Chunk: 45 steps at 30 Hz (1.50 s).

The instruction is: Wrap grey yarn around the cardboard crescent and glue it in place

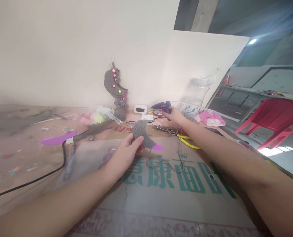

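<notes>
My left hand (128, 149) grips a crescent (144, 133) wound with grey yarn, thumb on top; its lower tip is bare purple. A loose strand of grey yarn (158, 164) trails from it over the printed sheet. Farther back, my right hand (173, 115) is closed around a blue hot glue gun (162, 106), whose nozzle points left. Against the wall behind stands a finished-looking grey crescent (110, 84) dotted with pink and yellow-green balls. A grey ball of yarn (190, 117) sits just right of my right hand, partly hidden by the forearm.
A small white digital clock (140, 109) and a clear jug (199, 90) stand by the wall. Yellow-handled scissors (189, 142) lie under my right forearm. At left are a bowl of coloured balls (94, 118), a purple piece (58, 137) and a black cord (63, 158).
</notes>
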Each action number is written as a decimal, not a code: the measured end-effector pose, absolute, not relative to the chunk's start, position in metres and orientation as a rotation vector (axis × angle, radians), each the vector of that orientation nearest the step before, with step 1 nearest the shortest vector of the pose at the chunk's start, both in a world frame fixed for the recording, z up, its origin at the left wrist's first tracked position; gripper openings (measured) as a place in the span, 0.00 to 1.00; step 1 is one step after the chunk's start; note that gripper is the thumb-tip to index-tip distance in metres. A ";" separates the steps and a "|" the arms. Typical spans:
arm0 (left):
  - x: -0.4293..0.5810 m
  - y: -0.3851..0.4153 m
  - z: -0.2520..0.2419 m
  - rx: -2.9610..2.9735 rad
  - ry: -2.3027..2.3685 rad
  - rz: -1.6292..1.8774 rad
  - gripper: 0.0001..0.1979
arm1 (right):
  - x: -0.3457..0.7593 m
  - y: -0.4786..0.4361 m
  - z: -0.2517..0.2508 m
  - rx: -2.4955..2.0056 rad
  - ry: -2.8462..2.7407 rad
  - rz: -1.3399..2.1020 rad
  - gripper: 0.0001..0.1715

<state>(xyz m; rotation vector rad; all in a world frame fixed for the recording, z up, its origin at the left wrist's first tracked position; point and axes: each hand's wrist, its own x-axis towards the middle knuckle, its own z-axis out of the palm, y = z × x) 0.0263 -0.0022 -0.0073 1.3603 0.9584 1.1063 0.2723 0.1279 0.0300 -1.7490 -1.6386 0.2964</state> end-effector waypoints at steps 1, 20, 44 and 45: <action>0.026 -0.002 -0.007 1.359 0.956 1.111 0.13 | 0.273 0.122 0.035 -1.738 -1.614 0.306 0.20; 0.026 -0.001 -0.007 1.524 0.987 1.108 0.12 | 0.286 -0.051 0.028 -1.383 -1.842 0.648 0.19; 0.023 -0.007 -0.001 1.579 1.005 1.035 0.13 | 0.272 -0.069 0.012 -1.369 -2.057 0.601 0.15; 0.023 -0.007 -0.001 1.577 0.997 1.035 0.12 | 0.272 -0.068 0.012 -1.370 -2.055 0.608 0.15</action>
